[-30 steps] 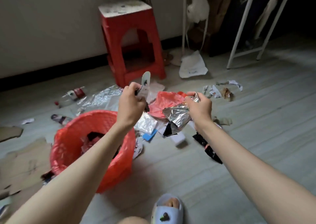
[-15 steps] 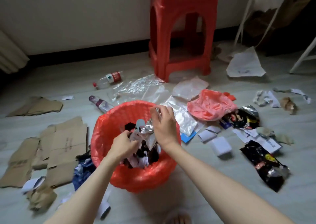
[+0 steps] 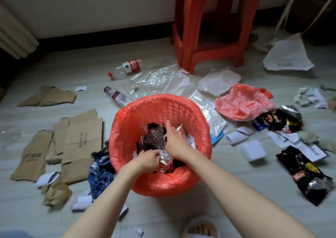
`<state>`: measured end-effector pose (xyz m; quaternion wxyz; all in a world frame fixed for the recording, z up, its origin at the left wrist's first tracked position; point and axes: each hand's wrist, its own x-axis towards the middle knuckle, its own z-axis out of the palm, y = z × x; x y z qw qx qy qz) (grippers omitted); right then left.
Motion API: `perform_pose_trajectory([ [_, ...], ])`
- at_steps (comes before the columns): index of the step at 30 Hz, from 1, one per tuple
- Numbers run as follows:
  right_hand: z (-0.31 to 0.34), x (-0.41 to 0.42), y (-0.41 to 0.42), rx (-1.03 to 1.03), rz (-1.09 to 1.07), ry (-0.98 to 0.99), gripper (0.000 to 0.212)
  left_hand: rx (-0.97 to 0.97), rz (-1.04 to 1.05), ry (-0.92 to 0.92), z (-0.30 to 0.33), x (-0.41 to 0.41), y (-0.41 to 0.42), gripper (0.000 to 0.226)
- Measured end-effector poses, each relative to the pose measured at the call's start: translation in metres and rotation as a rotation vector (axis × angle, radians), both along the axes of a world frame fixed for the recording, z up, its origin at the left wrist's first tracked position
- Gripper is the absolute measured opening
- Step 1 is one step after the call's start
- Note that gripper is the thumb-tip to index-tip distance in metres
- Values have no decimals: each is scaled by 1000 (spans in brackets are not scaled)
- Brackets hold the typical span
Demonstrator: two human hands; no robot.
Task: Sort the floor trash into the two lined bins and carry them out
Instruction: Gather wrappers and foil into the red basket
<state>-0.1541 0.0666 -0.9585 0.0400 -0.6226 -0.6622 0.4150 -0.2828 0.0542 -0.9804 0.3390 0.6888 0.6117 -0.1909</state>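
A basket bin lined with a red bag (image 3: 160, 99) stands on the floor in front of me, partly filled with dark and silver wrappers (image 3: 154, 137). Both my hands are down inside it. My left hand (image 3: 147, 158) has its fingers curled round a crumpled silver foil wrapper (image 3: 163, 157) near the front of the bin. My right hand (image 3: 175, 141) lies on top of the trash with its fingers stretched forward, pressing on the wrappers. A silver scrap pokes out just beyond it.
Torn cardboard (image 3: 80, 137) lies to the left, and two plastic bottles (image 3: 127, 67) and clear film (image 3: 160, 79) behind the bin. A pink bag (image 3: 243, 103), black snack wrappers (image 3: 305, 174), a white box (image 3: 253, 151) and paper scraps lie right. A red stool (image 3: 209, 25) stands behind.
Both hands carried the silver wrappers from above the floor pile over to the bin and have gone down deep into it; the view has swung left and lower.
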Motion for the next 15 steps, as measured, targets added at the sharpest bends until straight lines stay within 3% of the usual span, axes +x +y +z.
perform_pose_trajectory([
  [3, 15, 11, -2, 63, -57, 32, 79, 69, 32, 62, 12, 5, -11, 31],
  [6, 33, 23, -7, 134, -96, 126, 71, 335, 186, 55, 44, 12, -11, 27],
  [10, 69, 51, -16, 257, -167, 146, 55, 703, 391, -117, 89, 31, -9, 23],
  [15, 104, 104, -34, 352, -287, 123, 45, 825, 166, -321, 117, 69, -15, 41],
])
